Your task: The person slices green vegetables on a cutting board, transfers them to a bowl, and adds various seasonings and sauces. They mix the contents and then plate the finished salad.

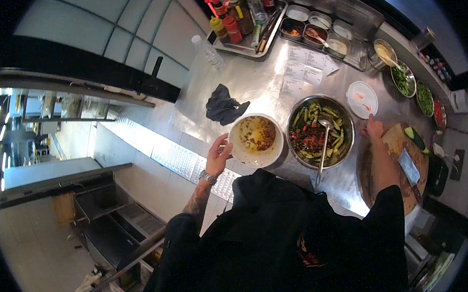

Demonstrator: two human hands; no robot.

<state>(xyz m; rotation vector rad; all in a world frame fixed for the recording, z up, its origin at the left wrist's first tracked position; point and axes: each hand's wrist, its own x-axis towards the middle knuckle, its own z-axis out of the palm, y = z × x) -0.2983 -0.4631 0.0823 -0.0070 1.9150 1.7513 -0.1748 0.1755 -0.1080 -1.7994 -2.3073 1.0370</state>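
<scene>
My left hand (218, 153) holds a white bowl (241, 159) by its left side, fingers and thumb at the rim. Oily yellow-brown sauce with dark red bits coats the bowl's inside. Just right of it stands a steel mixing bowl (352, 137) of cut green vegetable pieces (329, 113), topped with chopped red pepper and dark seasoning. A metal ladle (323, 154) rests in it, handle towards me. My right hand (373, 128) is at the near edge of a round white plate or lid (360, 90) with orange-red smears; whether it grips the edge is unclear.
A round wooden chopping board (392, 143) carries a cleaver (409, 168) and a cut cucumber (417, 141). Beyond are a black cloth (225, 106), printed slips (301, 66), a plastic bottle (209, 52), a sauce-bottle tray (262, 54), seasoning tubs (315, 32) and bowls of chopped greens (402, 81).
</scene>
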